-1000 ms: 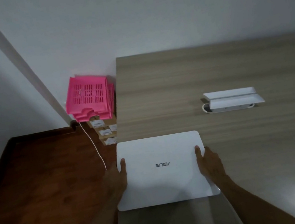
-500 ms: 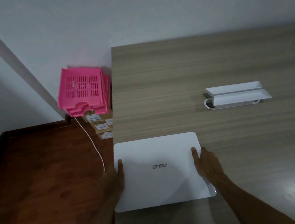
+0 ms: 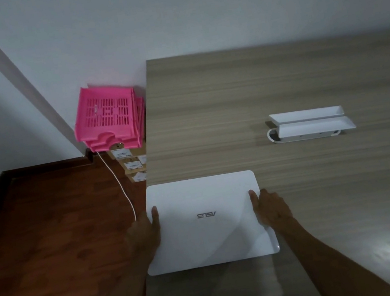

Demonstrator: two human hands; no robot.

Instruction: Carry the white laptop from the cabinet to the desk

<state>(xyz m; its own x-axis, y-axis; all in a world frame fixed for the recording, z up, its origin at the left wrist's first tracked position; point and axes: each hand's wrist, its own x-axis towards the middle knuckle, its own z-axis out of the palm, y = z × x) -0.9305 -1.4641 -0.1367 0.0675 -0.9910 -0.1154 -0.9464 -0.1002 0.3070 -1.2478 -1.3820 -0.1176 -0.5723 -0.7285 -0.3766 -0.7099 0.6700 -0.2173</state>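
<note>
The closed white laptop (image 3: 207,220) lies flat, lid up with its logo facing away from me, over the near left corner of the wooden desk (image 3: 269,89). My left hand (image 3: 143,234) grips its left edge, thumb on the lid. On the opposite edge my right hand (image 3: 272,209) holds it the same way. The laptop's left edge overhangs the desk's left edge slightly. I cannot tell whether it rests on the desk or hovers just above. The cabinet is out of view.
A white two-tier tray (image 3: 310,123) stands on the desk to the right. Left of the desk, pink plastic baskets (image 3: 109,120) sit stacked on cardboard boxes (image 3: 132,166) by the wall. A white cable (image 3: 117,184) runs down over the dark wooden floor (image 3: 48,237).
The view has shifted slightly, with the desk and laptop sliding a little left and up in frame. Both hands keep the same grip on the laptop.
</note>
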